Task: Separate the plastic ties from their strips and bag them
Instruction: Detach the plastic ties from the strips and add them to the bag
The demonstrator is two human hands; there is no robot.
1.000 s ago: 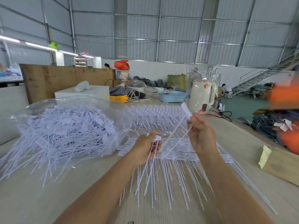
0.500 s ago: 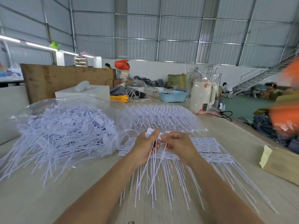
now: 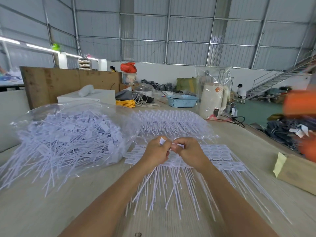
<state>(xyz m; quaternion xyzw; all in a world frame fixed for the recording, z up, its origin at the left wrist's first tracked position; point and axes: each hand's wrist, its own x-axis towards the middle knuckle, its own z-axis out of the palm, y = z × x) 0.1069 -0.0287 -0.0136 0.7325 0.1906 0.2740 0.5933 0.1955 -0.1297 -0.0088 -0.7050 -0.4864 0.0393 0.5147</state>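
Both hands meet just above the middle of the tabletop (image 3: 42, 211). The left hand (image 3: 154, 151) has its fingers curled tight round a small bunch of white plastic ties (image 3: 154, 180), whose thin tails hang down from the fist and fan out over the wood. The right hand (image 3: 188, 153) sits knuckle to knuckle with it, its fingers pinched on a white tag head at the top of the same bunch.

Beneath the hands lie the strips (image 3: 220, 155), rows of ties with their flat label heads side by side and their tails pointing toward the person. Beyond them rests a second heap of strips (image 3: 171, 122), bristling and pale.

To the left stands a big clear plastic bag (image 3: 71, 132), its mouth open toward the hands, stuffed with loose ties in a tangle; many tails spill out of it onto the tabletop.

Farther back sits a light blue basket (image 3: 182, 100) with some dark bits in it that I cannot make out, and beside it a cream kettle (image 3: 212, 100) wrapped in clear plastic. A coil of yellow cable (image 3: 125, 103) lies near a white box (image 3: 89, 98). A brown paper bag (image 3: 297, 173) lies at the right edge.
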